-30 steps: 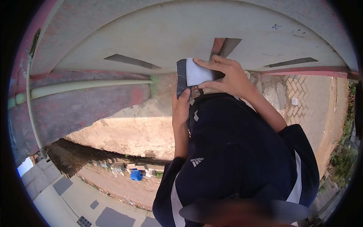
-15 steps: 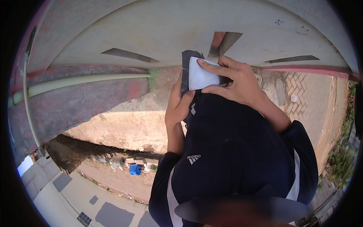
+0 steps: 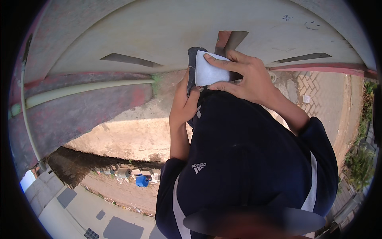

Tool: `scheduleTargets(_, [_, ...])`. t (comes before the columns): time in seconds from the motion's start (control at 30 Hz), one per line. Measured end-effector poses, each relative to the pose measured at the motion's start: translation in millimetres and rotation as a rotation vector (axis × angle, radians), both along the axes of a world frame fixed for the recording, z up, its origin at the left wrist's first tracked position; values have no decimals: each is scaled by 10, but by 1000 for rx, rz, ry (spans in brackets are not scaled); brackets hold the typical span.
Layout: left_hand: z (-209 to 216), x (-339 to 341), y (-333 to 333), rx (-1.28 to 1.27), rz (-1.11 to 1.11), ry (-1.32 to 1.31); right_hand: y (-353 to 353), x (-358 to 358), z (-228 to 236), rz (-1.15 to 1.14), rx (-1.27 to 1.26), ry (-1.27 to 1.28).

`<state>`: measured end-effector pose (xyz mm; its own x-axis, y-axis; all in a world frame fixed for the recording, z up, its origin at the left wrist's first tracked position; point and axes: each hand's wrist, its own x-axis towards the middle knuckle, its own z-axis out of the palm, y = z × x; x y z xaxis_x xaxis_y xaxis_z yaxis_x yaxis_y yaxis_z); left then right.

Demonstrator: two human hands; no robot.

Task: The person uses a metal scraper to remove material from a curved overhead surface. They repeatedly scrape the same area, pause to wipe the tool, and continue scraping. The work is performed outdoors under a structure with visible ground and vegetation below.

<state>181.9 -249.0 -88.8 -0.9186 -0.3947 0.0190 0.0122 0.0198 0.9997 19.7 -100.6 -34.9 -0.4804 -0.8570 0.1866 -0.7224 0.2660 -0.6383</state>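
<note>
A dark grey sheet (image 3: 191,71) with a torn edge, looking like sandpaper, stands in front of my body near the wall. My left hand (image 3: 184,104) is closed on its lower part, the thumb on the near side and the fingers mostly hidden behind. Against the sheet's right side lies a smooth, pale bluish-white piece (image 3: 213,68) with a slightly flared outline. My right hand (image 3: 254,77) grips that piece from the right, forefinger stretched over its top and thumb below. Whether the two pieces are joined cannot be made out.
A pale wall (image 3: 179,34) with cut-out openings rises ahead. To the left, a light pipe (image 3: 95,86) runs along a dark ledge (image 3: 91,103). A blue container (image 3: 141,181) sits among clutter at lower left. Patterned paving (image 3: 308,87) lies to the right.
Both hands and the pieces they hold sit slightly higher and further left in view; the background has shifted a little too. My left thumb is lower, apart from the pale piece's bottom corner.
</note>
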Motion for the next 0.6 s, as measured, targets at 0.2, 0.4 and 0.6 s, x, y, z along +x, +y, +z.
scheduleTargets(0.2, [-51,43,7,-35,-40,-18,12,-71,39,-12,-9,11])
scheduleTargets(0.4, [-78,0,29,-90,4,35,-72,-155,87,-30,2,-2])
scheduleTargets(0.6, [-134,-65,63,-282,-56,20,-79,-87,153,125,89,-107])
